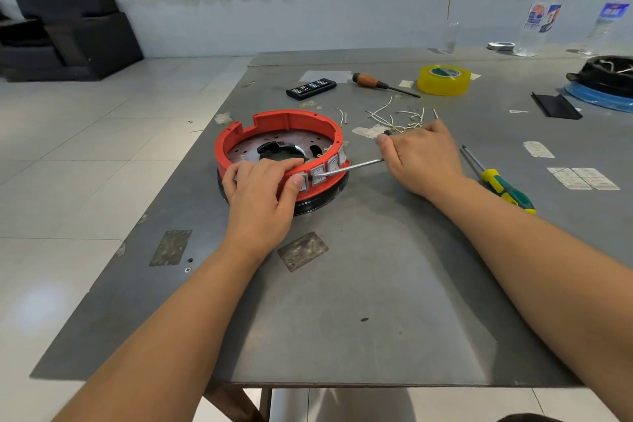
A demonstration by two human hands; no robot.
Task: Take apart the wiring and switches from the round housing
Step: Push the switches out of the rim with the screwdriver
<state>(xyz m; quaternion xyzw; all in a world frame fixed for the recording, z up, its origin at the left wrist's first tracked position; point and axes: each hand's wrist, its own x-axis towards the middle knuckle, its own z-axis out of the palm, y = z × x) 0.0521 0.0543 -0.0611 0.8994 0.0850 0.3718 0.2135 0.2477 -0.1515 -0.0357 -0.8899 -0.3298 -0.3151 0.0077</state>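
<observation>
Red plastic round housing (279, 147) sits centre-left of frame on the grey table (376, 284), on a dark base. Left hand (262, 195) drapes over its near rim, fingers curled over the edge and thumb pressed on the outer wall by the switches (323, 169), prob. to stop the ring sliding while it's levered. Right hand (423, 156), just right of the housing, is closed round a screwdriver (352, 167); the handle is hidden in the fist, only the shaft shows. Its tip lies against the row of pale switches on the outer wall, so the job looks like prying one out. Loose wires (399, 116) w/ brass ends lie in a heap just above the right hand, already off the housing.

Hard to tell: whether the tip is under a switch edge or just on it; how many switches sit beneath the left hand; whether any wiring remains inside.
</observation>
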